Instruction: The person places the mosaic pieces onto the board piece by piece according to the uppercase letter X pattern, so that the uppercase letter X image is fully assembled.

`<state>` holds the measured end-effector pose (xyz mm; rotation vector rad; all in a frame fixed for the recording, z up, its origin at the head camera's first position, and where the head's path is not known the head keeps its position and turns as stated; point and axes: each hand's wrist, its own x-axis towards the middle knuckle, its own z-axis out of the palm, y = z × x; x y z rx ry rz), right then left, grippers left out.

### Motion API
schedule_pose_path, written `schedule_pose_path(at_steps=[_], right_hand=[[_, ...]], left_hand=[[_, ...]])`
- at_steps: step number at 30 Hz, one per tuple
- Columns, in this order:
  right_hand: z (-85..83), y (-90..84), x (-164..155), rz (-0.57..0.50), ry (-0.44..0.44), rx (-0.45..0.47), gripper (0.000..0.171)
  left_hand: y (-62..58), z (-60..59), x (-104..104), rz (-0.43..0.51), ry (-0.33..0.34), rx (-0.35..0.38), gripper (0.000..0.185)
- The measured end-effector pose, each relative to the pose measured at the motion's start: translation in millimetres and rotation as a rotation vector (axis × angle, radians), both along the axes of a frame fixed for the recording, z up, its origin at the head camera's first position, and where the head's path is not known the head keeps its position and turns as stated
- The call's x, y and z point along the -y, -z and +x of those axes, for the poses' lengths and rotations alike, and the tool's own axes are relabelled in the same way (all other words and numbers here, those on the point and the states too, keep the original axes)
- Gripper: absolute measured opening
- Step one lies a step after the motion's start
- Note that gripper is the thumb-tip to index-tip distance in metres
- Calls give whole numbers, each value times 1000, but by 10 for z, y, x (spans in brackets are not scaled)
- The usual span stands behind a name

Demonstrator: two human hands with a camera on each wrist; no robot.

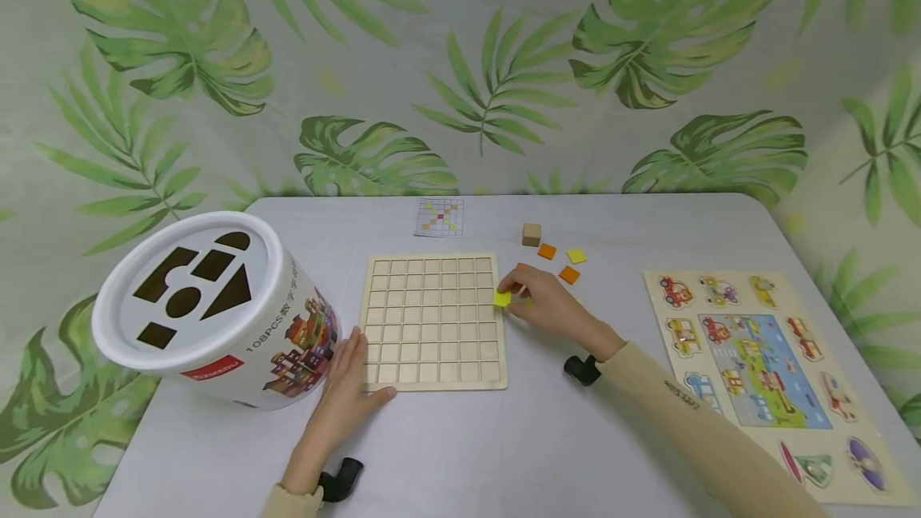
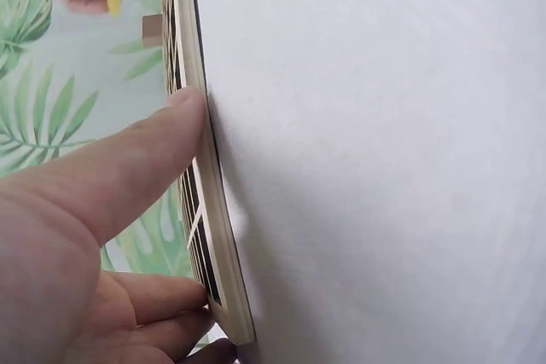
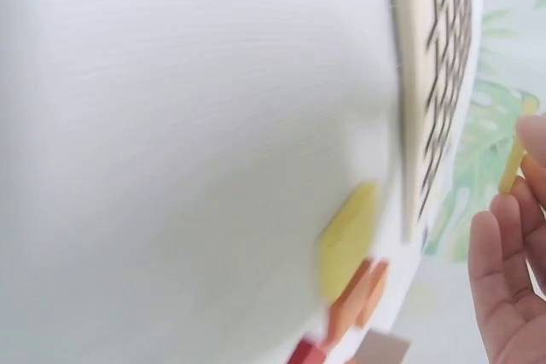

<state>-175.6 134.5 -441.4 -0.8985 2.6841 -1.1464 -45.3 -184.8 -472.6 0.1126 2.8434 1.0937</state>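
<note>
A wooden grid board (image 1: 432, 320) lies flat on the white table, its cells bare. My left hand (image 1: 350, 378) rests at the board's near left corner, thumb (image 2: 153, 155) pressed along the board's edge (image 2: 209, 202) and fingers on the left side. My right hand (image 1: 536, 298) pinches a small yellow square tile (image 1: 502, 299) at the board's right edge, over the middle rows. The same tile (image 3: 512, 164) shows edge-on by my fingertips in the right wrist view. Loose orange tiles (image 1: 569, 274), a yellow tile (image 1: 576, 256) and a wooden cube (image 1: 531, 234) lie behind that hand.
A white shape-sorter bucket (image 1: 216, 310) lies tilted at the left. A small pattern card (image 1: 440, 217) sits behind the board. A vehicle peg puzzle (image 1: 763, 366) occupies the right side. The table edge (image 1: 827, 262) curves off at the right.
</note>
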Motion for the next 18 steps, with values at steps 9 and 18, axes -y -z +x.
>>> schedule_pose_path(at_steps=[9,18], right_hand=[[-223,-61,495,-13,-50,62,22],[-431,-34,1015,60,-107,53,20]], left_hand=[[-4,9,-26,-22,-4,2,95],[17,4,-12,-15,-6,40,99]])
